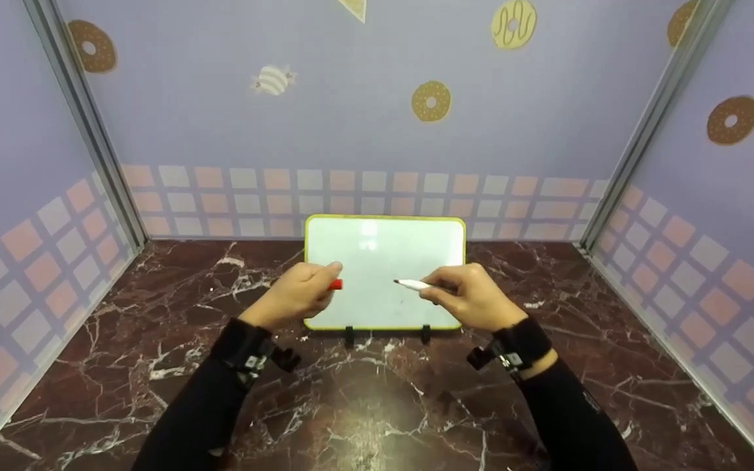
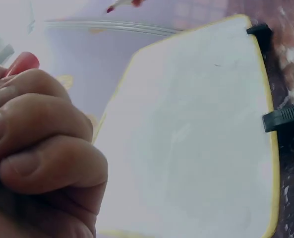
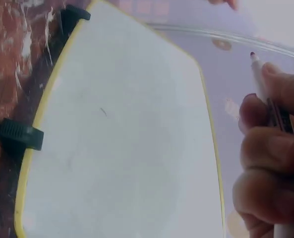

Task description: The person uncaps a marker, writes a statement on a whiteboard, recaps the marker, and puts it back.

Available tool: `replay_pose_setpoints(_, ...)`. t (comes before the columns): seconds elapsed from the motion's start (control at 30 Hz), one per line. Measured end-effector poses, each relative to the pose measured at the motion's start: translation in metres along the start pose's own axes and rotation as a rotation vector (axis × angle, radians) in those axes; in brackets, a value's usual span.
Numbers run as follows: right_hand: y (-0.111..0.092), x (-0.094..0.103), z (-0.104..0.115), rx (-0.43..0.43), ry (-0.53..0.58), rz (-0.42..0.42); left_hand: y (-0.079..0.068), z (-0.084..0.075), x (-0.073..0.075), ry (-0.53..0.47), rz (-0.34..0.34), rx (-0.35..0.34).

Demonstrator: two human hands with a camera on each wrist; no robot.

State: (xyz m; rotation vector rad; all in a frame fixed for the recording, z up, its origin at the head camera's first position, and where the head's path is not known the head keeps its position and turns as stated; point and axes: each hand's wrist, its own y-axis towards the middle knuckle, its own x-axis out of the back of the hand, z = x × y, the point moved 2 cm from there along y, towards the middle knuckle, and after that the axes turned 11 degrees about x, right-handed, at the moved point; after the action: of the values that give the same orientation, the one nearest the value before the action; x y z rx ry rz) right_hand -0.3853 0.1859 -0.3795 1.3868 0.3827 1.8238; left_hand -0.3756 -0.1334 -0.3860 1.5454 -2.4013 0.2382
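Observation:
My left hand [image 1: 298, 291] grips a red marker cap [image 1: 336, 284], whose end pokes out past the thumb. Its curled fingers fill the left of the left wrist view, with the cap [image 2: 24, 63] above them. To the right, my right hand [image 1: 472, 297] holds an uncapped white marker [image 1: 411, 284] between thumb and fingers, the dark red tip pointing left. Behind both hands a yellow-rimmed whiteboard [image 1: 377, 255] stands upright. In the right wrist view the marker [image 3: 258, 74] is beside the board's edge, and a short dark mark [image 3: 103, 111] shows on the white surface.
Two black clip feet [image 1: 349, 336] hold the board's lower edge on the dark red marble-patterned table [image 1: 364, 392]. Lilac walls [image 1: 187, 118] with printed donuts and checks enclose the back and both sides. Metal posts [image 1: 652, 124] stand in the corners.

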Motion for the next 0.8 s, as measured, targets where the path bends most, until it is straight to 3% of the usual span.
replay_pose_setpoints(0.13,0.003,-0.002,-0.001,-0.033,0.036,0.078,0.005,-0.003,-0.008,0.134,0.060,-0.028)
replay_pose_setpoints(0.37,0.002,-0.003,-0.001,-0.063,0.054,0.024,0.010,0.005,-0.009,0.130,0.049,-0.018)
replay_pose_setpoints(0.47,0.001,-0.004,-0.003,-0.060,0.066,0.015,0.011,0.010,0.001,0.100,0.003,-0.012)
replay_pose_setpoints(0.63,0.002,-0.002,-0.004,-0.062,0.062,0.006,0.009,0.012,0.020,0.194,-0.147,-0.102)
replay_pose_setpoints(0.7,0.003,0.000,-0.004,-0.073,0.060,0.004,0.007,0.011,0.027,0.236,-0.185,-0.146)
replay_pose_setpoints(0.8,0.004,0.001,-0.005,-0.102,0.061,0.013,0.006,0.011,0.038,0.217,-0.208,-0.160)
